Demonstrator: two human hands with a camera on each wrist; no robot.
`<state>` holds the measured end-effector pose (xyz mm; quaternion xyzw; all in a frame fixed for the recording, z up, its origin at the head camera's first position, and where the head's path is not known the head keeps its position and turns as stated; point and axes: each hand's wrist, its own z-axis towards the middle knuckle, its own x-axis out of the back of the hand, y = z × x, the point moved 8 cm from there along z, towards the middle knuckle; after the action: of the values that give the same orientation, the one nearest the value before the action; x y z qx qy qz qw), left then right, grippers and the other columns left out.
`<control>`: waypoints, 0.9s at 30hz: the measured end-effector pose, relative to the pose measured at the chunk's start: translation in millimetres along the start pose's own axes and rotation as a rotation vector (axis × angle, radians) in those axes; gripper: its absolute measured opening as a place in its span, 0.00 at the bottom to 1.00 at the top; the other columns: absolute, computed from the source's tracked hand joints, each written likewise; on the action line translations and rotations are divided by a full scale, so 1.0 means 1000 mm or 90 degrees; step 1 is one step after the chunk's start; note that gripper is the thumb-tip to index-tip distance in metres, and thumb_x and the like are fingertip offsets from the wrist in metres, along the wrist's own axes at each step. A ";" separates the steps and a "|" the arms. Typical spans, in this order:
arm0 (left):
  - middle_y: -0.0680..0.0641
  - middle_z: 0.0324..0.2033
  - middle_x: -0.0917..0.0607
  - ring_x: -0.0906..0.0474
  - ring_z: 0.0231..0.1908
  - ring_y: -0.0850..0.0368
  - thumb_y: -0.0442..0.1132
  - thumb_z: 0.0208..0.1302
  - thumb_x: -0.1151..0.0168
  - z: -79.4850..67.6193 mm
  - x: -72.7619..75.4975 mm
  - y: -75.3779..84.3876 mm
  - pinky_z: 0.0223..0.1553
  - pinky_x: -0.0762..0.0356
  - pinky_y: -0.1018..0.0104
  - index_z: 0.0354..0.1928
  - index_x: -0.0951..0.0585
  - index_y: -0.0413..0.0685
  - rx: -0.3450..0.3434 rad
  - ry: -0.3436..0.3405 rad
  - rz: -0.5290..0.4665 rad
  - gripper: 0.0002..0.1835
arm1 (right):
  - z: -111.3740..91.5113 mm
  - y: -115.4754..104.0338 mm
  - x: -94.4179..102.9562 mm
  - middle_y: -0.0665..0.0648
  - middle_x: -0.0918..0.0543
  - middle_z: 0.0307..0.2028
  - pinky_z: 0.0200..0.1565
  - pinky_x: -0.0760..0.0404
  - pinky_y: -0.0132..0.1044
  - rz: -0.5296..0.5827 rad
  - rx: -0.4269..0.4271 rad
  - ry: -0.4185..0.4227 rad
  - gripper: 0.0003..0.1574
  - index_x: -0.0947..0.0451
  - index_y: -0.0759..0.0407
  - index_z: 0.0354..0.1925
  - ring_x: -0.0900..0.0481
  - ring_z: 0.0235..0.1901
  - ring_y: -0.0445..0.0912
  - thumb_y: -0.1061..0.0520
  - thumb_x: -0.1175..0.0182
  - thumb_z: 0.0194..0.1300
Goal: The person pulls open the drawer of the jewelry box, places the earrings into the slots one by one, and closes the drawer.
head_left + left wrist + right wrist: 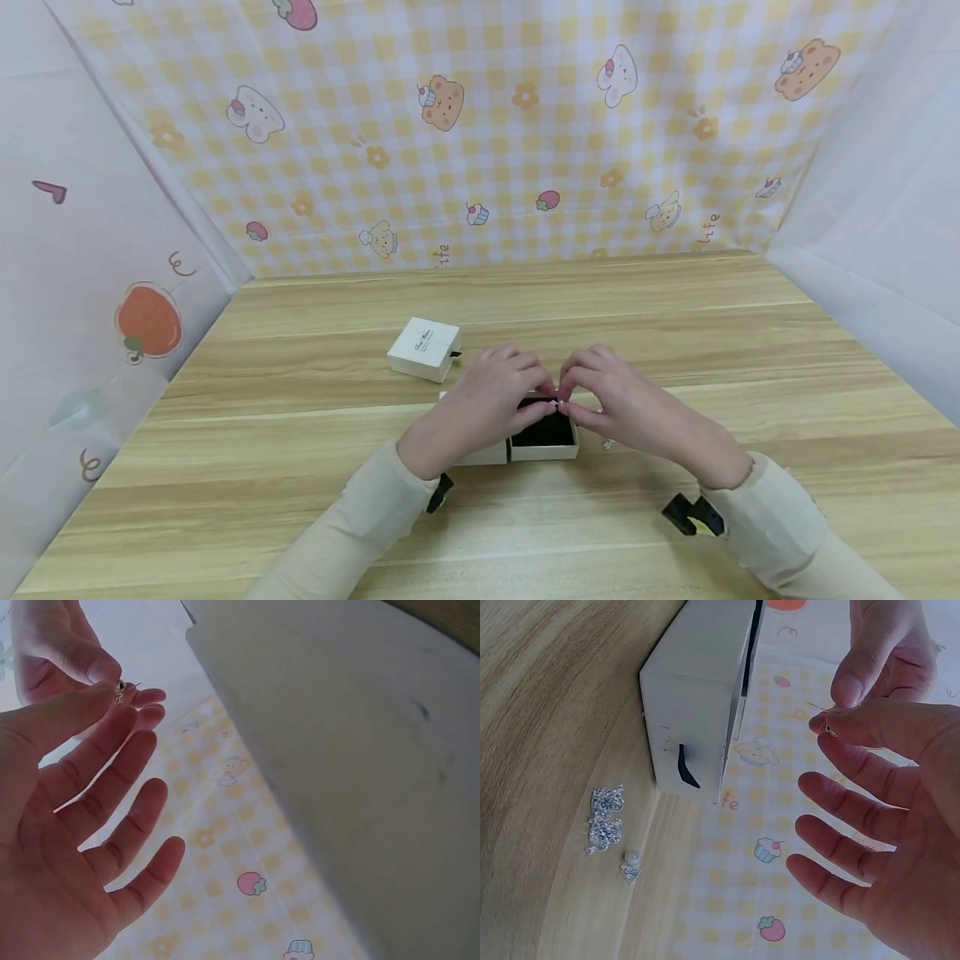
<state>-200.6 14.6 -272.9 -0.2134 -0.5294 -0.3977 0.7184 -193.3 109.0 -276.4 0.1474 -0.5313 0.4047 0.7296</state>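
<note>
Above an open white jewellery box (543, 452) with black lining, both hands meet fingertip to fingertip at a small earring (120, 695) with a thin pin. My left hand (501, 392) pinches it between thumb and index finger, the other fingers spread loosely. From the other side, my right hand (626, 407) pinches at it with thumb and index finger. In the right wrist view the pin sticks out beyond the fingertips, which cover most of the earring. The box's white sleeve (480, 455) lies partly behind my left hand and wrist.
A second white box (424, 348), closed, with dark lettering and a black tab, stands behind to the left. Right of the open box lie sparkling silver jewellery pieces (606, 817) and a pearl earring (631, 868). A checked cloth (487, 167) hangs behind the wooden table (300, 517).
</note>
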 end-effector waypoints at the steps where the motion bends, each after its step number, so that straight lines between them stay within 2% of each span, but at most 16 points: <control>1: 0.58 0.36 0.18 0.26 0.42 0.60 0.48 0.62 0.40 0.000 0.000 -0.001 0.47 0.29 0.62 0.37 0.17 0.56 0.004 -0.004 -0.001 0.08 | 0.000 0.000 0.000 0.50 0.21 0.40 0.42 0.24 0.38 0.000 -0.001 0.000 0.06 0.23 0.53 0.30 0.28 0.44 0.44 0.60 0.34 0.56; 6: 0.57 0.42 0.18 0.26 0.49 0.57 0.53 0.62 0.42 -0.002 -0.003 -0.007 0.54 0.31 0.59 0.44 0.19 0.55 0.033 -0.051 0.002 0.14 | 0.001 0.003 -0.002 0.52 0.20 0.40 0.42 0.25 0.40 -0.007 -0.004 0.003 0.06 0.23 0.53 0.29 0.28 0.43 0.46 0.59 0.33 0.54; 11: 0.54 0.50 0.21 0.29 0.55 0.54 0.60 0.59 0.42 -0.006 -0.010 -0.014 0.60 0.35 0.57 0.53 0.23 0.54 0.081 -0.135 0.002 0.25 | 0.000 0.006 -0.006 0.52 0.20 0.41 0.44 0.25 0.42 0.000 -0.021 -0.011 0.06 0.23 0.53 0.29 0.28 0.44 0.47 0.58 0.34 0.55; 16: 0.52 0.56 0.25 0.31 0.55 0.52 0.64 0.52 0.38 -0.011 -0.018 -0.020 0.57 0.33 0.56 0.60 0.28 0.52 0.126 -0.215 0.016 0.36 | 0.000 0.009 -0.007 0.52 0.21 0.43 0.47 0.25 0.44 0.012 -0.037 -0.021 0.05 0.24 0.50 0.30 0.28 0.47 0.47 0.58 0.35 0.57; 27: 0.49 0.60 0.29 0.34 0.60 0.48 0.69 0.47 0.38 -0.016 -0.028 -0.027 0.60 0.35 0.52 0.66 0.34 0.50 0.151 -0.292 0.060 0.47 | 0.006 0.010 -0.011 0.52 0.21 0.43 0.48 0.27 0.45 0.009 -0.046 -0.040 0.05 0.24 0.49 0.30 0.29 0.47 0.47 0.57 0.36 0.58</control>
<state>-216.2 -3.0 -307.8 -0.2365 -0.7107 -0.2406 0.6173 -205.6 106.8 -285.8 0.1297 -0.5696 0.3857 0.7141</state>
